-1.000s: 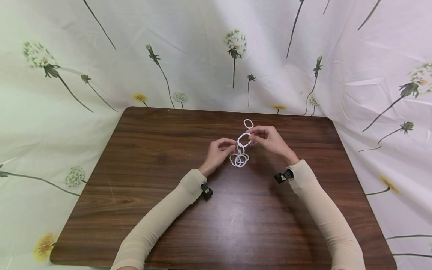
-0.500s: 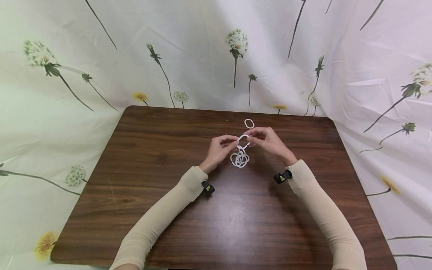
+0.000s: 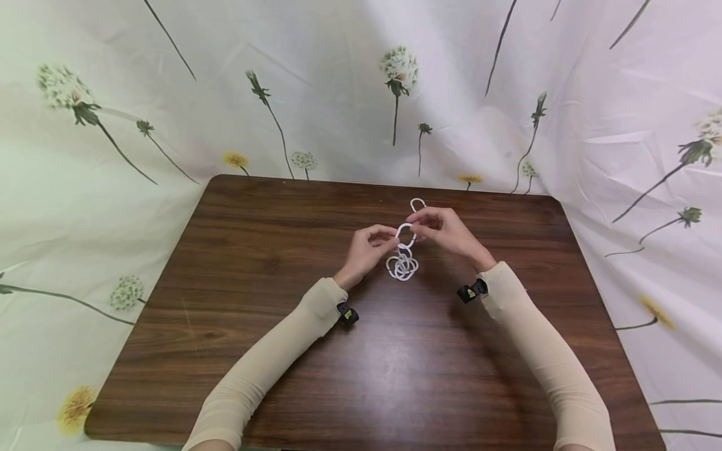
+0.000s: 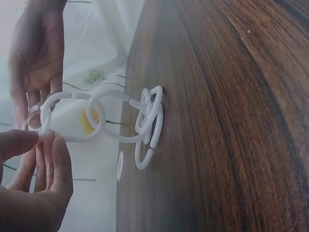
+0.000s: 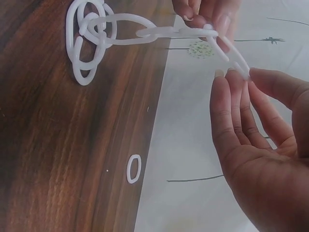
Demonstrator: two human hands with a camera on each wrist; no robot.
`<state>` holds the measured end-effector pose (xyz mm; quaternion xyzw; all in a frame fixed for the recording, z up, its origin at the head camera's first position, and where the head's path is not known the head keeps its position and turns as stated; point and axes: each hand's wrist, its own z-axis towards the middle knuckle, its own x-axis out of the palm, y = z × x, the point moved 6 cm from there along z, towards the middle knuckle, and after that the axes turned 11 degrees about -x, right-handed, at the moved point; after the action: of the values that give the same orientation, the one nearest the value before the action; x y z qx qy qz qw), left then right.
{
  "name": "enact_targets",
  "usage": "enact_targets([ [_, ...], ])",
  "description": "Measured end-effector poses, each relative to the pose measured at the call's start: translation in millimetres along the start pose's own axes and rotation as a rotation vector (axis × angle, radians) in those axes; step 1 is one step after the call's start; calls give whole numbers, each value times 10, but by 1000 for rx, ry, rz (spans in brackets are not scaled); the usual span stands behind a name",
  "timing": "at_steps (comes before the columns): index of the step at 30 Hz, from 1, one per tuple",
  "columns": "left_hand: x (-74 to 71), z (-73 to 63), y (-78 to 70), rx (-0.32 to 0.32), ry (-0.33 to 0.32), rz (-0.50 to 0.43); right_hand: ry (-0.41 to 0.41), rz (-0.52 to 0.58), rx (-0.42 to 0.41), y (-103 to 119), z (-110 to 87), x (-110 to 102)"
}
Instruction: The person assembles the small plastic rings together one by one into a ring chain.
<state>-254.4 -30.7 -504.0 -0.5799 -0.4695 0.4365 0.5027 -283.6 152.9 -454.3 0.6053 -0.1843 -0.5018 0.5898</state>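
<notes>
My left hand (image 3: 366, 252) pinches the top link (image 4: 77, 139) of a white plastic chain between thumb and fingers. From that link the chain hangs down to a heap of joined links (image 3: 403, 270) on the wooden table. Facing it, my right hand (image 3: 448, 233) pinches another white C-shaped link (image 5: 240, 57) by its end. A narrow gap shows in this link near the right fingertips (image 5: 219, 75). Its far end passes through the chain's top link beside the left fingers. In the head view, the fingers partly hide where the two links meet.
One loose white link (image 5: 129, 169) lies on the table behind the right hand, partly covered by it in the head view. The dark brown table (image 3: 254, 326) reaches back to a floral curtain (image 3: 338, 94). Both wrists wear black straps.
My left hand has moved slightly right, up to the link, and the two hands are closer together. The right hand has shifted a little and now overlaps the loose link in the head view.
</notes>
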Motion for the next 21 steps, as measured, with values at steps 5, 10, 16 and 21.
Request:
enact_targets([
  [5, -11, 12, 3, 2, -6, -19, -10, -8, -4, -6, 78, -49],
  [10, -9, 16, 23, -8, -10, -47, -26, -88, -19, -110, 185, -151],
  [16, 1, -16, 34, -19, -15, -52, -39, -191, -13, -292, 285, -255],
  [21, -5, -28, 54, -24, -26, -56, -37, -209, 11, -451, 376, -311],
])
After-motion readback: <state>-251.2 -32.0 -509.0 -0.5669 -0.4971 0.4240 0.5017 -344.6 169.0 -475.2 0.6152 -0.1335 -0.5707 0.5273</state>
